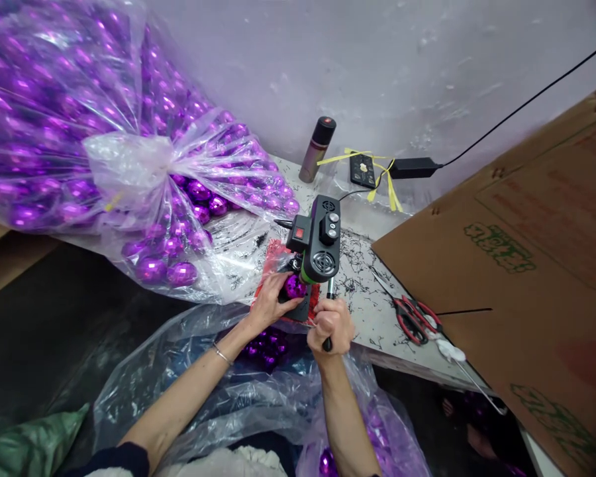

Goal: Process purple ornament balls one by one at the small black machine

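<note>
My left hand (271,298) is closed round a shiny purple ball (295,286), holding it under the head of a small black bench machine (318,240) with a red switch and a green band. My right hand (332,324) is a fist wrapped round the machine's black lever handle (328,317), just right of the ball. The machine's base rests on a red mat (273,255) at the near edge of the white table (377,318).
A large clear bag (104,132) full of purple balls lies to the left. An open bag (268,351) with more balls sits below my hands. Red-handled scissors (417,318), a spray can (318,149), a power adapter (412,167) and flat cardboard (526,265) are to the right.
</note>
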`<move>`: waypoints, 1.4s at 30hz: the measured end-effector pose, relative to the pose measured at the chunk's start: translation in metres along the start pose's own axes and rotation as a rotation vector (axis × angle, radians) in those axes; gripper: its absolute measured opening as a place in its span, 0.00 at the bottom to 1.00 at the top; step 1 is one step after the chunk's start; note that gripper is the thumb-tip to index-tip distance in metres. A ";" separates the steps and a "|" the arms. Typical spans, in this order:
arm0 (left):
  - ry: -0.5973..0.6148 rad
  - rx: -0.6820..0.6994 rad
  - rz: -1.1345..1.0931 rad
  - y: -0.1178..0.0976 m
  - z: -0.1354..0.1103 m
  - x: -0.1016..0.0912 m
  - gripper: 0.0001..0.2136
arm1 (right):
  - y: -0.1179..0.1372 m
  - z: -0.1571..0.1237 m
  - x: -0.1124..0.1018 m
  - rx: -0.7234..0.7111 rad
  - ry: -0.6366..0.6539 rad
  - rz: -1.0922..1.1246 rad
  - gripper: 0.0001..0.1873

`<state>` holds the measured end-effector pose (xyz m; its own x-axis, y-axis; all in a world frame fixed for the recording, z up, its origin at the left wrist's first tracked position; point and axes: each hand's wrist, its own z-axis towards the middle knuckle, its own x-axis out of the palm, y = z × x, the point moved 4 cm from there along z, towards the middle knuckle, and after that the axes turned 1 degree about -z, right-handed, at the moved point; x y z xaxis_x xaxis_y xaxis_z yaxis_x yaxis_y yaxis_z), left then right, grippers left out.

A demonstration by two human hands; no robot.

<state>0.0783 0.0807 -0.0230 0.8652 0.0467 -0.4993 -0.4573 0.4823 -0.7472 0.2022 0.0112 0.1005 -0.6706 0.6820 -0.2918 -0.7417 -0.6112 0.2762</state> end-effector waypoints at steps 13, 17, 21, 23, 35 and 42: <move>0.019 -0.043 -0.054 0.000 -0.001 0.002 0.28 | -0.009 -0.023 0.007 0.059 -0.049 0.006 0.18; 0.030 -0.054 -0.069 0.000 0.001 0.001 0.28 | -0.011 -0.025 0.008 0.059 -0.059 0.021 0.18; 0.042 -0.058 -0.075 0.000 0.002 0.000 0.28 | -0.013 -0.028 0.011 0.050 -0.078 0.050 0.18; 0.039 -0.053 -0.076 0.001 0.002 0.000 0.27 | -0.013 -0.029 0.012 0.007 -0.070 0.037 0.18; 0.069 0.055 -0.104 -0.009 -0.022 -0.012 0.28 | 0.000 0.035 -0.012 0.278 -0.002 0.106 0.20; 0.005 0.004 0.095 0.008 0.005 -0.085 0.21 | 0.004 0.018 -0.007 0.210 -0.024 0.104 0.19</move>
<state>0.0019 0.0852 0.0154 0.8169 0.0876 -0.5701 -0.5362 0.4794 -0.6947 0.2044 0.0116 0.1201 -0.7414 0.6302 -0.2308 -0.6483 -0.5836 0.4889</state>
